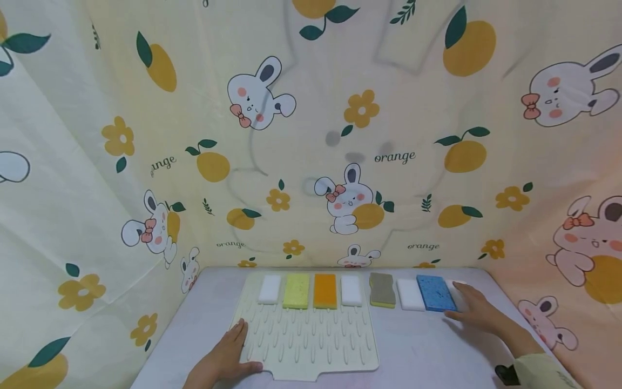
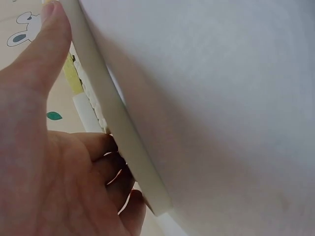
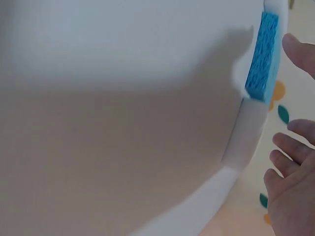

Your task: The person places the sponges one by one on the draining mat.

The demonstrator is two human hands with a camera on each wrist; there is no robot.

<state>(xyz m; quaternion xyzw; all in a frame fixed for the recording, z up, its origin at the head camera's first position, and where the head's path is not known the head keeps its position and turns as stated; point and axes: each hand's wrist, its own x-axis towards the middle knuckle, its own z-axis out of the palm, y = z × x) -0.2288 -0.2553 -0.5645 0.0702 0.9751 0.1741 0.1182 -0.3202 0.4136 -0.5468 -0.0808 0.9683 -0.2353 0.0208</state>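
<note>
A cream ridged draining board (image 1: 295, 371) lies flat, with my left hand (image 1: 218, 356) at its near left corner. The fingertips touch its left side, and the thumb reaches along the near edge. In the left wrist view the fingertips are partly hidden behind the board's edge (image 2: 140, 167). My right hand (image 1: 478, 314) is over a white sponge (image 1: 457, 296) at the right end of a row, partly covering it. Left of that stands a blue sponge (image 1: 435, 293). In the right wrist view the right fingers are spread beside the white sponge (image 3: 244, 135).
Along the board's far edge lie a white sponge (image 1: 269, 289), a yellow one (image 1: 296, 291), an orange one (image 1: 325, 291) and another white one (image 1: 351, 290). A grey-and-yellow sponge (image 1: 382, 290) and a white sponge (image 1: 410, 294) continue the row. Printed curtain (image 1: 311, 124) encloses the table.
</note>
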